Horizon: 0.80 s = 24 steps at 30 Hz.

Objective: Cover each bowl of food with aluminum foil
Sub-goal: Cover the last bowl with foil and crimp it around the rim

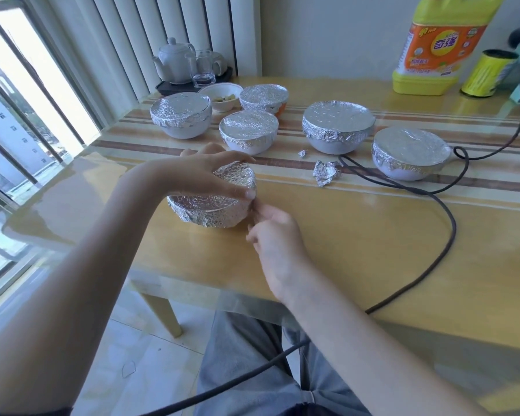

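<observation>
Crinkled aluminum foil wraps the near round bowl [209,207], which sits on the glossy yellow worktop [357,235] close to its front edge. The left hand [204,172] reaches across from the left, palm down over the bowl's top, fingers curled over the far rim and thumb pressed on the right edge. The right hand [275,238] comes up from below, its fingers together, pinching the foil at the bowl's right side. Five more foil-covered white bowls [338,126] stand farther back, beside one small uncovered white bowl [221,97] and two crumpled foil scraps [326,172].
</observation>
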Each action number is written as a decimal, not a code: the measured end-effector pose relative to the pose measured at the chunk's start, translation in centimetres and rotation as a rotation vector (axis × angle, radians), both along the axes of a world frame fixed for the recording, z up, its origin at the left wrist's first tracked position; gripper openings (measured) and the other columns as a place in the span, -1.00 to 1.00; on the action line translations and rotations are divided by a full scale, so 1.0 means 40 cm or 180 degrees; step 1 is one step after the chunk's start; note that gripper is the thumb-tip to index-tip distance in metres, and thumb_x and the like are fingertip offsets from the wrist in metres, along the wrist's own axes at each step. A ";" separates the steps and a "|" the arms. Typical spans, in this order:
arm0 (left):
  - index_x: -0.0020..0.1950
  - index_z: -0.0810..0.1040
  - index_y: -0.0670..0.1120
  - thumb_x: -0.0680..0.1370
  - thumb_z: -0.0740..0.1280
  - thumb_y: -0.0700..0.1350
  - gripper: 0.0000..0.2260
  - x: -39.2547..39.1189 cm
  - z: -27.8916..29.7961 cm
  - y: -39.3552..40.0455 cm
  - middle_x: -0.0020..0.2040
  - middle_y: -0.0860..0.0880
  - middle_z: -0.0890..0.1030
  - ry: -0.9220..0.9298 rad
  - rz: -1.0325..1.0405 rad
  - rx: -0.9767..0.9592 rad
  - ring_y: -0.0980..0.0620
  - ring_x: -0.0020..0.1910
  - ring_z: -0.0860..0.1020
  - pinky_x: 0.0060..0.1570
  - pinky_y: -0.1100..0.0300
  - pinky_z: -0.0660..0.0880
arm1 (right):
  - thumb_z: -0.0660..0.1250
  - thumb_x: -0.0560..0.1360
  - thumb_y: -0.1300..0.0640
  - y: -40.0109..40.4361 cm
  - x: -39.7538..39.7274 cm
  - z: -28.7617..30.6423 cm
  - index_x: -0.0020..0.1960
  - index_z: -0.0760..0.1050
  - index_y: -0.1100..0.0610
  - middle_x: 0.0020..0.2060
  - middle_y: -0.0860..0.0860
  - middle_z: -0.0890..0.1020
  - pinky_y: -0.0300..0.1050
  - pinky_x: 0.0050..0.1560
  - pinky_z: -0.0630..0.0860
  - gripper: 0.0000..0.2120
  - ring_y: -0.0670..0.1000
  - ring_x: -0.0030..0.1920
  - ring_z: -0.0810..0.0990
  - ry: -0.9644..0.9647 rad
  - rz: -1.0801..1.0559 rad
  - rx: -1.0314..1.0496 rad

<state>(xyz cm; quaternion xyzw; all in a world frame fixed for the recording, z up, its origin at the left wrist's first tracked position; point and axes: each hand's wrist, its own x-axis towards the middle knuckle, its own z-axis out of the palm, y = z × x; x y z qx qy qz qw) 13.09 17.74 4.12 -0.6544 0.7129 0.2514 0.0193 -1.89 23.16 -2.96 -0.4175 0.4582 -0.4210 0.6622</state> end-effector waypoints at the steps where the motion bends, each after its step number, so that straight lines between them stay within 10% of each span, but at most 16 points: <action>1: 0.23 0.20 0.60 0.06 0.22 0.58 -0.27 -0.001 -0.001 0.000 0.46 0.24 0.15 -0.0021 0.0020 -0.0023 -0.07 0.50 0.03 0.41 -0.19 0.06 | 0.08 0.39 0.50 -0.013 -0.012 0.002 -0.10 0.58 0.01 -0.13 -0.14 0.63 -0.24 0.23 0.34 -0.52 -0.10 0.07 0.55 -0.0189 0.0099 0.0089; 5: 0.25 0.22 0.58 0.03 0.20 0.59 -0.23 -0.005 -0.004 0.004 0.46 0.23 0.15 -0.0017 0.0095 -0.0033 -0.07 0.50 0.04 0.41 -0.17 0.07 | 0.16 0.59 0.08 -0.038 -0.018 0.010 0.47 0.28 0.00 0.39 -0.13 0.39 -0.09 0.49 0.13 -0.55 -0.10 0.40 0.31 0.0156 0.0068 -0.0159; 8: 0.22 0.20 0.60 0.02 0.19 0.60 -0.25 -0.003 -0.004 -0.001 0.45 0.24 0.16 -0.0053 0.0123 -0.0019 -0.07 0.50 0.05 0.40 -0.18 0.08 | -0.08 0.53 -0.39 -0.038 0.025 0.012 0.52 0.16 -0.06 0.43 -0.18 0.29 -0.18 0.47 0.05 -0.33 -0.22 0.40 0.22 0.0014 0.0393 -0.0316; 13: 0.25 0.22 0.57 0.04 0.22 0.59 -0.23 -0.002 0.000 0.000 0.46 0.22 0.16 -0.0021 0.0168 -0.0002 -0.10 0.51 0.05 0.40 -0.21 0.08 | -0.23 0.57 -0.33 -0.106 -0.005 0.007 0.24 0.44 -0.10 0.06 -0.11 0.59 -0.18 0.25 0.26 -0.41 -0.18 0.09 0.51 -0.0139 0.0193 -0.0280; 17: 0.20 0.20 0.62 0.04 0.23 0.61 -0.27 0.001 0.001 0.001 0.48 0.21 0.13 -0.0118 0.0168 0.0060 -0.13 0.51 0.04 0.40 -0.24 0.08 | -0.20 0.48 -0.46 -0.150 0.023 0.005 0.48 0.25 -0.03 0.42 0.00 0.40 0.05 0.47 0.16 -0.23 -0.02 0.38 0.39 -0.0082 0.0276 -0.0346; 24: 0.54 0.04 0.24 0.20 0.19 0.58 -0.02 -0.044 0.017 0.004 0.57 -0.04 -0.03 -0.0460 0.0732 0.0260 -0.19 0.54 0.06 0.42 -0.22 0.14 | -0.18 0.56 -0.35 -0.210 -0.006 0.040 0.47 0.28 0.11 0.40 0.08 0.40 0.06 0.41 0.26 -0.28 0.07 0.34 0.41 0.0727 0.0310 -0.0351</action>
